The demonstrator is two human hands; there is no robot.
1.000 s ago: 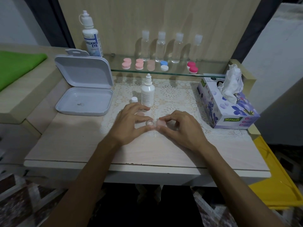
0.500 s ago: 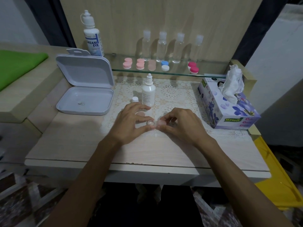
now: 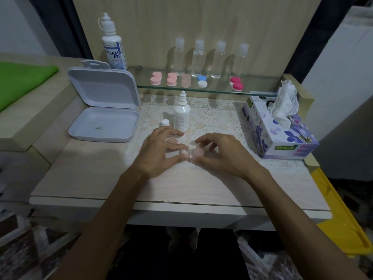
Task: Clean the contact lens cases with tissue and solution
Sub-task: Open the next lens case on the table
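Left hand (image 3: 159, 152) and right hand (image 3: 220, 154) meet fingertip to fingertip on the lace mat (image 3: 212, 116), both pinching a pale pink translucent lens case (image 3: 194, 152). Loose pink cap (image 3: 172, 140) under left fingers. Behind: small white dropper bottle (image 3: 182, 114), its cap (image 3: 165, 122) beside; floral tissue box (image 3: 278, 134) right

Very little differs from the earlier pictures. The right hand (image 3: 224, 154) has its fingers spread slightly wider than a second ago, the index finger lifted a little above the pink case (image 3: 196, 152), so more of the round pink cap shows between the two hands. The left hand (image 3: 159, 150) keeps its pinch at the case's left end with no visible shift.
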